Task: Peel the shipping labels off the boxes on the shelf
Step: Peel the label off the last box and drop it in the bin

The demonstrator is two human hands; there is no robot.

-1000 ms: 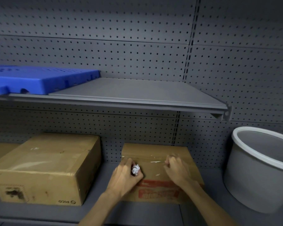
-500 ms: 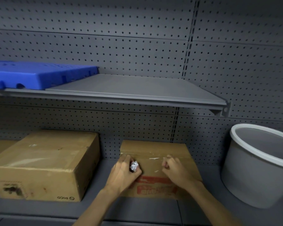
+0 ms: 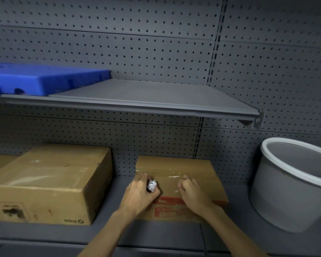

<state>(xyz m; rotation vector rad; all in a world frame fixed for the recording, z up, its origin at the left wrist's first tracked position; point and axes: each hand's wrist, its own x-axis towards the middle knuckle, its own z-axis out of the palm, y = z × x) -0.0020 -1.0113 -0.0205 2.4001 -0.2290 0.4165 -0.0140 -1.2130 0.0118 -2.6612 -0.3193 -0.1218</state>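
Now the left hand (image 3: 140, 196) is clutching a crumpled label wad (image 3: 152, 185) over the small box (image 3: 176, 190), freeing the right hand (image 3: 192, 192), whose curled fingers are seemingly picking at residue. Right of the box, the bin (image 3: 293, 182) is waiting for scraps.

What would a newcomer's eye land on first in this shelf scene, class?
Probably the two hands on the flat cardboard box on the lower shelf: the left hand grips a crumpled white paper wad, and the right hand curls its fingers at the box top. Next, the blue plastic pallet upper left and the grey bin at right.
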